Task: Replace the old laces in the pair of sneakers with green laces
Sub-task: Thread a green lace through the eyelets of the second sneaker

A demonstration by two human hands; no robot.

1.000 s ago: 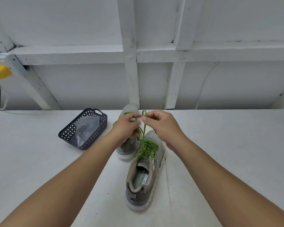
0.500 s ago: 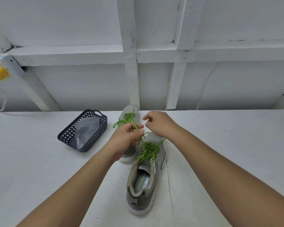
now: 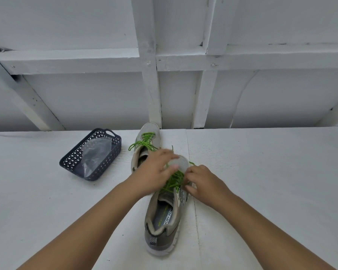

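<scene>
Pinching green laces (image 3: 173, 182) on the near sneaker (image 3: 164, 217), my left hand (image 3: 154, 172) and right hand (image 3: 205, 184) blur, hiding its eyelets.

A single wide-angle view looks from head height forward and steeply down along both forearms onto the white tabletop (image 3: 261, 182). It sits close over the near sneaker (image 3: 164, 221), which fills the lower middle. It faces the white framed wall (image 3: 86, 100) behind, whose beams bend toward the frame edges.
</scene>
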